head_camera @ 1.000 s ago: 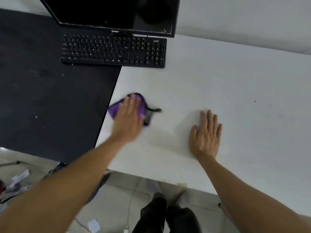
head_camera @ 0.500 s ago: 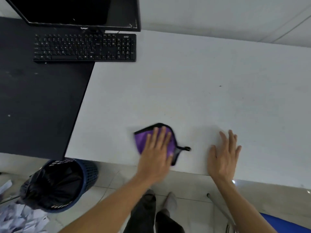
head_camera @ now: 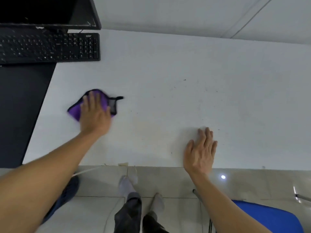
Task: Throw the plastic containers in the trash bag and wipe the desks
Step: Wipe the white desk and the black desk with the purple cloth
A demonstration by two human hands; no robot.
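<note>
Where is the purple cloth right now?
In the head view, the purple cloth lies on the left part of the white desk, pressed under the left hand, beside the black desk and below the keyboard.

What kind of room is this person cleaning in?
Probably an office or computer room: a black flat-screen monitor and a black computer keyboard sit where a long white desk meets a black desk, and a blue plastic chair stands nearby.

Head camera, looking steeply down over desk (head_camera: 168,98).
</note>
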